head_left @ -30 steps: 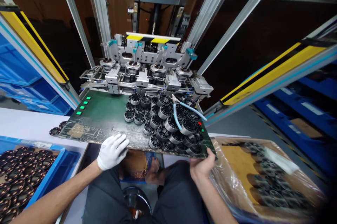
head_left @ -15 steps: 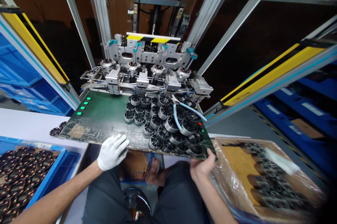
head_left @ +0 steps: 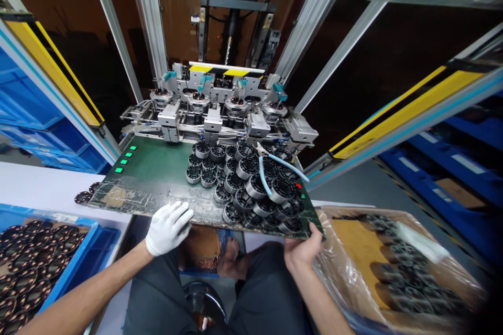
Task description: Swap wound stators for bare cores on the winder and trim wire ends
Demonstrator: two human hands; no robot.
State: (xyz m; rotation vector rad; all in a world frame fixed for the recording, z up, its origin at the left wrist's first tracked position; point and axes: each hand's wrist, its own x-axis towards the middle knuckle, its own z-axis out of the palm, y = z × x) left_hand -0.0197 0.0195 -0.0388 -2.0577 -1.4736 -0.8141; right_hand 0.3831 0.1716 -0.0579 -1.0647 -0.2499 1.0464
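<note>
My left hand (head_left: 168, 227), in a white glove, rests open with fingers stretched out at the front edge of the green worktop (head_left: 157, 167). At the worktop's front right corner, my bare right hand (head_left: 304, 248) grips the edge, thumb on top and fingers hidden below. Between the hands and the machine, several ring-shaped motor stators (head_left: 243, 167) with silver rims and black insulation are stacked on the worktop. Wire cutters (head_left: 262, 167) with light blue handles lie spread open on the stack. Neither hand touches the stators or the cutters.
Behind the worktop is a winding machine (head_left: 212, 115) with stators on its stations and a striped bar (head_left: 226, 71). At left stands a blue bin (head_left: 90, 251) of copper-wound stators. A plastic-lined box (head_left: 346, 240) at right holds more rings. Yellow posts (head_left: 404, 109) flank the machine.
The machine's striped bar and the plate under it have moved down, showing more of the screw shaft behind. Both hands, the stators and the cutters have stayed in place.
</note>
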